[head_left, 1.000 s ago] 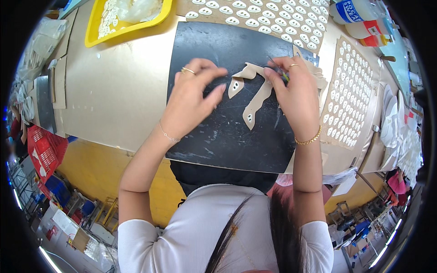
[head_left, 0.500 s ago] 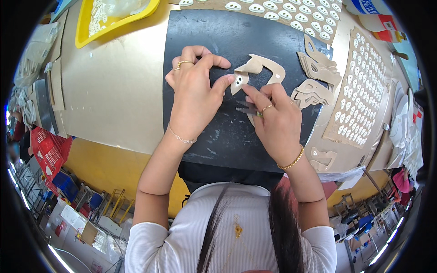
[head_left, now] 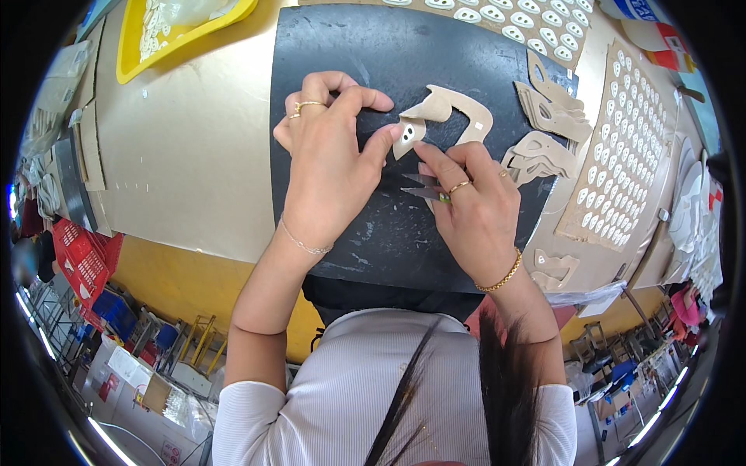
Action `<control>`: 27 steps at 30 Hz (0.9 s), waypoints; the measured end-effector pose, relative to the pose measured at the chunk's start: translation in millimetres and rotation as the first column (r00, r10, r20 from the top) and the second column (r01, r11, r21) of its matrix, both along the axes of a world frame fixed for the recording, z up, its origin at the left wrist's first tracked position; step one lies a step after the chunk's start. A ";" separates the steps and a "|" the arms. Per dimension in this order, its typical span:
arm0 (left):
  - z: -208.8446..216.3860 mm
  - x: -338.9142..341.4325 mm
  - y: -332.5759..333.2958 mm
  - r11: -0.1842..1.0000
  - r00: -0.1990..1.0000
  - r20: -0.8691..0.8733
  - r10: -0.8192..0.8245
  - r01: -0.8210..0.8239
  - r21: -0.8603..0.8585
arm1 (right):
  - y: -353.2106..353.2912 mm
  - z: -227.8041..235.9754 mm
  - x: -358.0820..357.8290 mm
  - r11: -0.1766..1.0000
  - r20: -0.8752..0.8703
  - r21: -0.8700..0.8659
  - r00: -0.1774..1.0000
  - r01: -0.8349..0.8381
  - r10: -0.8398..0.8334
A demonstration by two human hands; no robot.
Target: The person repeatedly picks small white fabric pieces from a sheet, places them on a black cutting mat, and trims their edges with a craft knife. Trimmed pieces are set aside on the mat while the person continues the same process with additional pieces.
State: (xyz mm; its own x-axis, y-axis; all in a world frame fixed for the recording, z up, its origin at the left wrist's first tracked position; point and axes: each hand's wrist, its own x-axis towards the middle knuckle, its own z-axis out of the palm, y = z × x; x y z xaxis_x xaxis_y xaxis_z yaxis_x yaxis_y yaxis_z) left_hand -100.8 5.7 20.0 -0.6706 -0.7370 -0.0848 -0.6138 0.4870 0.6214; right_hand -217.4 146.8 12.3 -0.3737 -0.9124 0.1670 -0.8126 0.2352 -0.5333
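Pressing is seemingly occupying the spread left hand (head_left: 334,151) at the white patch (head_left: 410,137); right hand (head_left: 477,213) is gripping snips (head_left: 426,193), next needing steadiness.

The beige strip (head_left: 470,107) bears a white oval (head_left: 409,134) with two black spots, against a black mat (head_left: 342,260) flecked with pale scuffs, while the grey-bladed snips (head_left: 423,192) show bright green. From the mat's middle, a yellow tray (head_left: 190,36) sits at 10 o'clock, and a brown board (head_left: 573,230) dotted with rows of white ovals (head_left: 592,174) lies at 3. At 6 o'clock, the white shirt (head_left: 350,388) carries fine vertical lines.
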 end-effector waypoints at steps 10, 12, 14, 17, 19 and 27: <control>-1.9 -0.2 -3.0 1.000 1.000 0.003 -0.007 0.007 0.000 | -0.7 0.1 0.4 1.000 -0.013 0.000 1.000 0.005 -0.005; -3.6 -0.9 -1.5 1.000 1.000 0.003 -0.001 0.001 -0.006 | -0.6 0.0 1.3 1.000 -0.011 0.005 1.000 0.007 -0.007; -4.1 -0.6 -1.4 1.000 1.000 0.010 0.003 -0.003 -0.019 | -1.2 -1.0 1.5 1.000 -0.014 0.002 1.000 0.006 -0.006; -4.1 -1.0 -1.3 1.000 1.000 0.017 0.000 0.000 -0.029 | -0.8 -1.4 1.4 1.000 -0.011 0.012 1.000 0.006 -0.005; -3.1 -1.8 -1.2 1.000 1.000 0.014 -0.003 0.003 -0.023 | -0.2 -0.7 1.0 1.000 -0.013 0.018 1.000 0.009 -0.009; -2.4 -2.3 -0.7 0.999 1.000 0.018 -0.012 0.013 -0.047 | -0.5 -2.8 0.7 1.000 -0.028 0.003 1.000 0.000 0.000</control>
